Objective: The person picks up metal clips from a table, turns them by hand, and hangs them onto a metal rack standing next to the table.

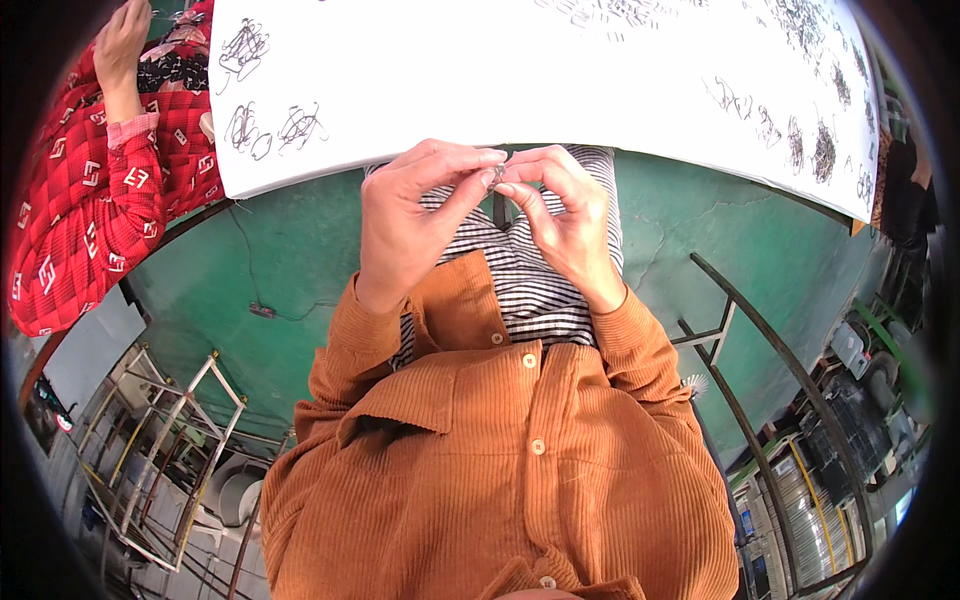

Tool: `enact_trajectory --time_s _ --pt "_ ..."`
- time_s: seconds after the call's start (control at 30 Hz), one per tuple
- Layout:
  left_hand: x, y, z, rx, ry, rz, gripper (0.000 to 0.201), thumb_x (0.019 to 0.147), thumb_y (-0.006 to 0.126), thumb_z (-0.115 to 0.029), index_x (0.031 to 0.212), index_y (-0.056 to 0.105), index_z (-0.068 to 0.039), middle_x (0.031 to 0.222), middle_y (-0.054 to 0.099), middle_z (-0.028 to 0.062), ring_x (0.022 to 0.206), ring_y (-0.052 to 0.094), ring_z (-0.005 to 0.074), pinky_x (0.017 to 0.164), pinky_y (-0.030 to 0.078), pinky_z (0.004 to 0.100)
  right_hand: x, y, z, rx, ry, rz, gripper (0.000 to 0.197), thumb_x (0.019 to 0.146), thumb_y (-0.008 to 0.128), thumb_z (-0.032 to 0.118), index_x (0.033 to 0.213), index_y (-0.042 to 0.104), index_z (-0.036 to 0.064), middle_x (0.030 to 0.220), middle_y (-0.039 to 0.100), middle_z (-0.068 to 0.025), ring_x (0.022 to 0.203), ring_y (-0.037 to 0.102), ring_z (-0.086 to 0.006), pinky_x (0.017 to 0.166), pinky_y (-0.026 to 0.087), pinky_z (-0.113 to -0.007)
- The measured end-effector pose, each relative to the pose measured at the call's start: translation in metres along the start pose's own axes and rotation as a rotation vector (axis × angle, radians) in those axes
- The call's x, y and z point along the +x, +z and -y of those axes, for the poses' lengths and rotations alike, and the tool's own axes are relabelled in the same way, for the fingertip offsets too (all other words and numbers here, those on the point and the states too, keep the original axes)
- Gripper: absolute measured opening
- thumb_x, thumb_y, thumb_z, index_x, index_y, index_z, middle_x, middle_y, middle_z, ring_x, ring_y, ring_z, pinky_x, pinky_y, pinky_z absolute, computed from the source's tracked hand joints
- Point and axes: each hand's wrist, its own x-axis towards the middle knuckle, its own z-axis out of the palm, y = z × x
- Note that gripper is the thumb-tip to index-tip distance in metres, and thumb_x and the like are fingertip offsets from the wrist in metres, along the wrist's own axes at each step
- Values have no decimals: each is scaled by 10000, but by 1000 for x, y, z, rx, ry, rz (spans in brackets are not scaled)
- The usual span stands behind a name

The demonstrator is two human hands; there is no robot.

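My left hand (415,215) and my right hand (560,210) meet just in front of the white table's near edge (330,172). Between their fingertips they pinch one small grey metal wire piece (497,177). The thumb and forefinger of each hand close on it from either side. My orange corduroy sleeves and striped clothing fill the view below the hands. On the tabletop lie small heaps of bent wire clips (300,127), with another heap (243,48) further back on the left.
More wire piles (822,150) line the table's right side. A person in a red patterned top (100,190) sits at the left, one hand (122,40) raised. Green floor (270,260), metal frames (165,440) lower left, a dark rail (770,340) at the right.
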Motion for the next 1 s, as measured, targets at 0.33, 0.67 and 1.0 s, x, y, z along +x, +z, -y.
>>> enact_trajectory --time_s 0.33,0.67,1.0 --pt "-17 -14 -7 80 77 -45 188 791 684 55 953 732 -29 889 699 98 797 673 178 701 543 275 97 4 0 -79 -128 92 267 811 558 -81 996 695 55 988 649 -114 941 643 -253 820 509 -331" --pt "-19 -13 2 -85 118 -47 222 785 683 54 974 727 -55 914 680 84 798 670 197 674 545 284 271 70 -35 -809 -362 497 106 823 589 91 866 684 113 892 605 -31 849 613 -253 722 502 -385" --pt "-22 -20 14 -83 147 -61 215 795 682 35 981 724 -64 920 671 67 785 658 192 656 545 283 271 133 -18 -794 -210 293 139 835 622 201 891 660 79 969 627 -93 887 628 -290 757 510 -403"
